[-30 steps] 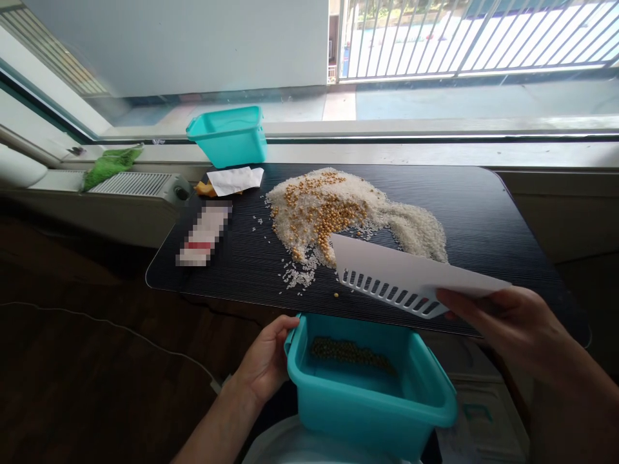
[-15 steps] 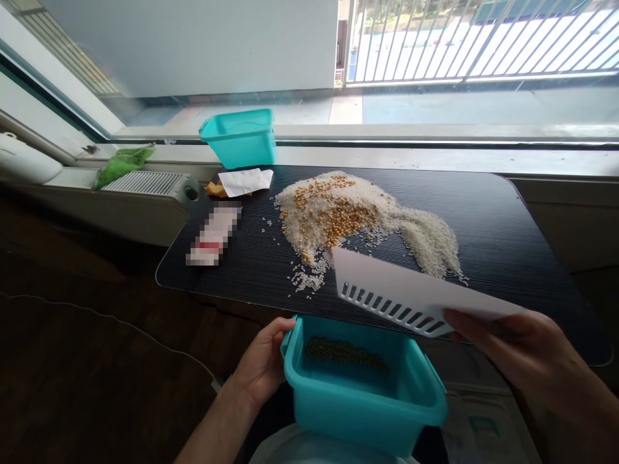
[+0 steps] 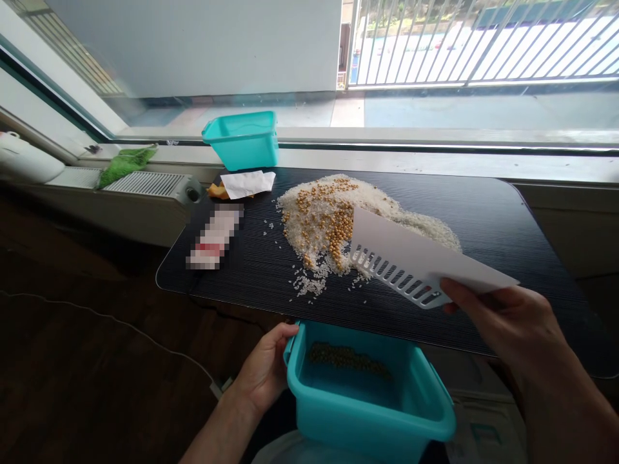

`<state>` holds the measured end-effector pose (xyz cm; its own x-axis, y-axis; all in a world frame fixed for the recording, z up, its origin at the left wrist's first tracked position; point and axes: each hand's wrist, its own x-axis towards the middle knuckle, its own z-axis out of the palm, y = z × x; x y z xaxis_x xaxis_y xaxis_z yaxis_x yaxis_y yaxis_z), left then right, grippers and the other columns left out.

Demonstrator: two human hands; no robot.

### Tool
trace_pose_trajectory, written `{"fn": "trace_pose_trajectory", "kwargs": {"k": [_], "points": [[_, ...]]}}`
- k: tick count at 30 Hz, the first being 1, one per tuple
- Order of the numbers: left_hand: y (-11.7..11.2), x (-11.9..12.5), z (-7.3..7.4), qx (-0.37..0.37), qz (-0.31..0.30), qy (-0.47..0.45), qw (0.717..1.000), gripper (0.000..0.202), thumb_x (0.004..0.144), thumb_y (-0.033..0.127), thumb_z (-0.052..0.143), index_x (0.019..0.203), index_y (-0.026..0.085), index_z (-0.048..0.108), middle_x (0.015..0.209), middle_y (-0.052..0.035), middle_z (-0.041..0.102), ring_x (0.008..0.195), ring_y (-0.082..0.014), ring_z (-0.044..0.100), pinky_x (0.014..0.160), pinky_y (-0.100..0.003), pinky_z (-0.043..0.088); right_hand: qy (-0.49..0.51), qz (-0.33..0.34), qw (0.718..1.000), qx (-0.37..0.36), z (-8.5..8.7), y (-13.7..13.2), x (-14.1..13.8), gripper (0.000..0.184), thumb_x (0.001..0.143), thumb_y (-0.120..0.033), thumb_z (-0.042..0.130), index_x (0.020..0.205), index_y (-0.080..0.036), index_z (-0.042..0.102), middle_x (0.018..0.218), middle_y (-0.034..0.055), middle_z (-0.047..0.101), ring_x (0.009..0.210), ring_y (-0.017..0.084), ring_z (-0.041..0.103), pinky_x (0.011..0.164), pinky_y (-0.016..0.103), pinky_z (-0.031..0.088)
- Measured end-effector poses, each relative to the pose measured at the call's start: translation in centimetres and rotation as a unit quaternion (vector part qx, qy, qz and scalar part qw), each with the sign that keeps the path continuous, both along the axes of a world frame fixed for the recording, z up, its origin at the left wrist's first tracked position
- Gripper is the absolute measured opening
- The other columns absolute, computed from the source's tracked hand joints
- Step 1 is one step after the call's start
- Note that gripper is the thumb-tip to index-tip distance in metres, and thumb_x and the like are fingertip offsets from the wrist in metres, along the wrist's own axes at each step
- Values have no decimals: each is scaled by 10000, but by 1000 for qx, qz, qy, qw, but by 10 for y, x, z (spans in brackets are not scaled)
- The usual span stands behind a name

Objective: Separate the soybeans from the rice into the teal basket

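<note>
My left hand [image 3: 268, 364] grips the left end of a teal plastic bin [image 3: 372, 412], its thumb over the rim. The bin is below the table's front edge, and dark greenish grains [image 3: 345, 358] lie along its bottom. With my right hand [image 3: 503, 322] I hold a white plastic slotted panel [image 3: 406, 258] by its right end. The panel is tilted, its slots along the lower side, and its left end is at a heap of white rice [image 3: 372, 191]. Yellow soybean-like beans [image 3: 340, 225] lie over the heap's middle and left. Part of the rice is hidden behind the panel.
A second teal bin [image 3: 244, 140] stands by the window at the back left. A white paper [image 3: 247, 184] and a blurred-out pink-and-white item [image 3: 215, 237] lie on the black table [image 3: 493, 212]. A radiator [image 3: 149, 183] with a green bag [image 3: 128, 164] is to the left.
My right hand has moved the slotted panel up and away from the bin into the front of the heap. Some rice and beans have shifted toward the table's front. My left hand stays on the bin.
</note>
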<state>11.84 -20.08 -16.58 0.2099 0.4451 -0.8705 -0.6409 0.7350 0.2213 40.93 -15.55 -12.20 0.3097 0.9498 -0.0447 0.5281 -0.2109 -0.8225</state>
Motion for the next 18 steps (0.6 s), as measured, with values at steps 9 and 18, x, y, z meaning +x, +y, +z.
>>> {"fn": "trace_pose_trajectory", "kwargs": {"k": [9,18], "points": [[2,5,2,8,7,15,1000,144,780,100,520,748,114,659,582,-38,690,577,-163,648,637,-266,512,2,134,990,31,-16,34,-15,308,687,-492,638,787,-222,745,715,8,741,697,213,675,630,308,527],[1,4,2,-1,-3,3,1000,190,795,111,502,699,101,665,581,-55,698,536,-157,637,654,-273,517,-33,227,972,48,-15,23,-3,330,757,-500,591,864,-223,736,696,8,710,639,189,618,577,291,493]]}}
